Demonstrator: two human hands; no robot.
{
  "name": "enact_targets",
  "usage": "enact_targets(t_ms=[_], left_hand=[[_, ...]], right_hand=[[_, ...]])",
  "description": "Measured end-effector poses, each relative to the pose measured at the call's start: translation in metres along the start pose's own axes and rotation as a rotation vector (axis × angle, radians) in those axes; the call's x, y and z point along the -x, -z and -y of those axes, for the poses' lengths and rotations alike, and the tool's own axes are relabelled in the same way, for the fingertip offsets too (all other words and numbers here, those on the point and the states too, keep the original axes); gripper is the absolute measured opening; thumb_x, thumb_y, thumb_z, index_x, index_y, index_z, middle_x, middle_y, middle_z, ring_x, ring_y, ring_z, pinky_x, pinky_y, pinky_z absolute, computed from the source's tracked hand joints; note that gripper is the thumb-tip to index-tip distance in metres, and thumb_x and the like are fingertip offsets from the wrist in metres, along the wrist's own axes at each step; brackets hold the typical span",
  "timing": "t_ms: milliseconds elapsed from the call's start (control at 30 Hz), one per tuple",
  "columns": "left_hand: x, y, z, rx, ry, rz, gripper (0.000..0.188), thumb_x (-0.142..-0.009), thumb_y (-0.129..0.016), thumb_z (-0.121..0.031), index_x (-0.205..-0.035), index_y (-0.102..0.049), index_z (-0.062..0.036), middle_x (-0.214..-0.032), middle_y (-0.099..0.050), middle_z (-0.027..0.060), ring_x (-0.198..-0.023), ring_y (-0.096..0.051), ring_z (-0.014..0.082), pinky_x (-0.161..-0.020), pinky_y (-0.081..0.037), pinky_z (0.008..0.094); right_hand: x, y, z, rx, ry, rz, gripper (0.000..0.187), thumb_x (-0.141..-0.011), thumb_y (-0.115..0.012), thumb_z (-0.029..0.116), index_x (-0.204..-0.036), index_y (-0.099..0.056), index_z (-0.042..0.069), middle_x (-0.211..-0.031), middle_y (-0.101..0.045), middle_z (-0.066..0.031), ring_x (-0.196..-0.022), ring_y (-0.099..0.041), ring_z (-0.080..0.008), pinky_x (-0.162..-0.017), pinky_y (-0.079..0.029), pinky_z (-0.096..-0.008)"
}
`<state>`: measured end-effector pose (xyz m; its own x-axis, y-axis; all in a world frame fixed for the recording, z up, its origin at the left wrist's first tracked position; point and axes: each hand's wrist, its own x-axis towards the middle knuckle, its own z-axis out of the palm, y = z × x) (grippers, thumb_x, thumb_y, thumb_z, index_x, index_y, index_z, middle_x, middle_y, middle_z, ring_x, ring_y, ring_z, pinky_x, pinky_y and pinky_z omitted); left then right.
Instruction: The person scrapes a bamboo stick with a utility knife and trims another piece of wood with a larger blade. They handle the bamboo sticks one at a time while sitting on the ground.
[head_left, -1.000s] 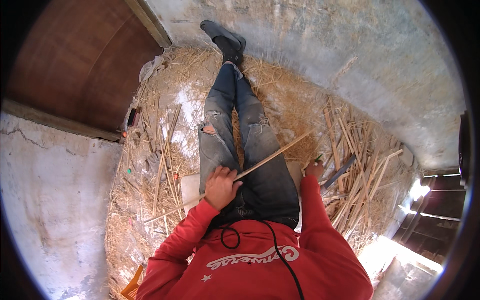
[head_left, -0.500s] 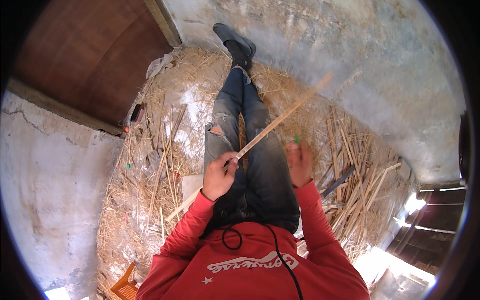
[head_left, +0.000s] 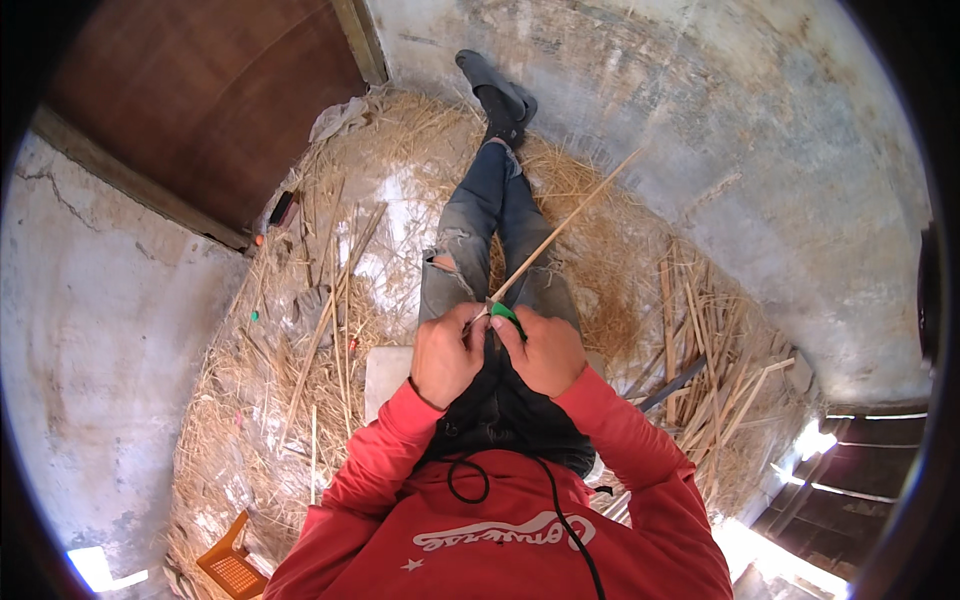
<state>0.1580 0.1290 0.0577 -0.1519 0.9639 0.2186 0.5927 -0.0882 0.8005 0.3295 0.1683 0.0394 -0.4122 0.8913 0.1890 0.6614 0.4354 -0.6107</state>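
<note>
Over my thighs, my left hand (head_left: 449, 352) is closed around the near end of a long thin bamboo strip (head_left: 565, 226). The strip points up and away to the right, past my knees. Close against it, my right hand (head_left: 545, 352) is closed with a small green piece (head_left: 507, 318) at its thumb and fingers. Whether that green piece is a handle or a finger wrap I cannot make out. Both hands meet at the strip's near end, where the fingers hide the exact contact.
My outstretched legs (head_left: 470, 215) lie crossed at the ankles. Several split strips (head_left: 715, 375) are piled on the right beside a dark long blade-like piece (head_left: 672, 384). More strips lie left among shavings. An orange plastic piece (head_left: 232, 562) sits lower left; a plastered wall (head_left: 760, 130) stands ahead.
My right hand has come in from the right to meet my left at the strip's near end, bringing the green piece. The strip now points slightly more upright and shows its narrow edge.
</note>
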Motion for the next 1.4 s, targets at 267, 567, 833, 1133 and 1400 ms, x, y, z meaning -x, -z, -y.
enact_targets(t_ms=[267,567,833,1133,1400], left_hand=[[0.007,0.008,0.014,-0.244,-0.112,-0.023,0.014,-0.091,-0.072,-0.008,-0.105,-0.073,-0.004,-0.077,-0.069,0.0234,-0.069,-0.069,0.0416,-0.061,-0.054,0.0489],[0.025,0.031,0.01,-0.237,-0.075,0.008,0.015,-0.091,-0.075,-0.01,-0.105,-0.074,-0.0056,-0.069,-0.067,0.0171,-0.06,-0.07,0.0324,-0.055,-0.052,0.0397],[-0.002,0.026,0.004,-0.116,-0.067,-0.062,0.021,-0.093,-0.07,-0.005,-0.114,-0.074,-0.0009,-0.082,-0.075,0.017,-0.067,-0.073,0.0303,-0.061,-0.054,0.0381],[-0.003,0.023,0.002,-0.091,-0.063,-0.093,0.023,-0.093,-0.07,-0.004,-0.115,-0.076,0.0017,-0.08,-0.075,0.0166,-0.061,-0.072,0.0261,-0.059,-0.053,0.0336],[0.004,0.015,0.006,-0.047,-0.031,-0.036,0.024,-0.089,-0.069,0.001,-0.113,-0.074,0.0001,-0.088,-0.075,0.0189,-0.074,-0.074,0.0352,-0.065,-0.058,0.0399]], right_hand=[[-0.015,-0.001,-0.007,0.177,-0.036,0.132,0.051,-0.104,-0.052,0.053,-0.089,-0.066,0.006,-0.071,-0.068,-0.0261,-0.069,-0.068,-0.0473,-0.064,-0.054,-0.0573],[-0.061,0.067,-0.117,0.143,-0.313,-0.309,0.051,-0.107,-0.047,0.048,-0.093,-0.067,0.003,-0.078,-0.067,-0.0263,-0.075,-0.066,-0.0476,-0.068,-0.05,-0.0562],[-0.034,0.039,-0.011,0.109,0.034,-0.071,0.047,-0.104,-0.055,0.05,-0.087,-0.063,0.007,-0.06,-0.061,-0.0219,-0.058,-0.063,-0.0463,-0.055,-0.048,-0.0569],[-0.023,0.02,0.005,-0.002,0.097,-0.006,0.044,-0.102,-0.059,0.048,-0.089,-0.062,0.007,-0.061,-0.063,-0.0204,-0.057,-0.064,-0.045,-0.054,-0.05,-0.0555],[-0.033,0.01,-0.011,0.136,0.095,-0.014,0.04,-0.103,-0.058,0.046,-0.092,-0.064,0.008,-0.064,-0.065,-0.0198,-0.059,-0.065,-0.0454,-0.055,-0.051,-0.0554]])
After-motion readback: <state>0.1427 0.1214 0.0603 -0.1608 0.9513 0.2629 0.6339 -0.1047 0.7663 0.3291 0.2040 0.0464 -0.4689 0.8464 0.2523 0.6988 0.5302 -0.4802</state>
